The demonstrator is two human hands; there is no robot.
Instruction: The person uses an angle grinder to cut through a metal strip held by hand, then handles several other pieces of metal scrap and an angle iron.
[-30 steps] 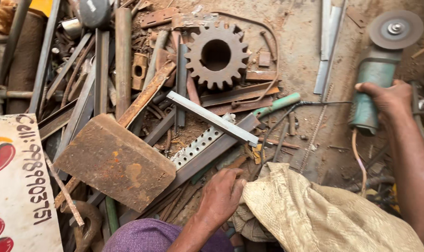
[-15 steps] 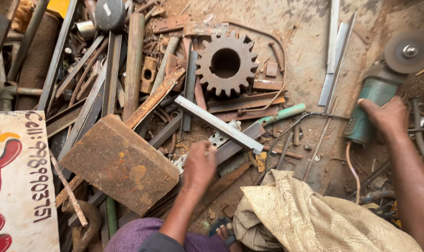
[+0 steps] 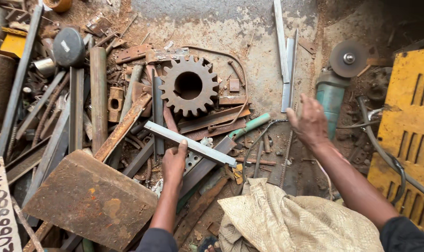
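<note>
My left hand (image 3: 173, 164) reaches into a heap of scrap metal, its fingers resting on the underside of a bright flat steel bar (image 3: 189, 143) that lies slantwise across the pile. A perforated metal strip (image 3: 193, 160) lies just beside that hand. My right hand (image 3: 308, 123) hovers with loose fingers next to a green angle grinder (image 3: 330, 94). The grinder lies on the floor with its disc (image 3: 348, 58) pointing away. A large rusty gear wheel (image 3: 188, 86) sits above the steel bar.
A thick rusty plate (image 3: 88, 198) lies at lower left beside a painted sign board (image 3: 0, 210). Rusty bars and pipes (image 3: 98, 95) crowd the left side. Beige sacking (image 3: 291, 219) lies near me. A yellow slotted panel (image 3: 410, 126) and cables (image 3: 384, 149) stand at right. Steel strips (image 3: 286, 60) lie on the concrete.
My left hand moved up from the sacking to the bright steel bar. My right hand let go of the grinder's body and now hangs beside it. The camera view shifted right.
</note>
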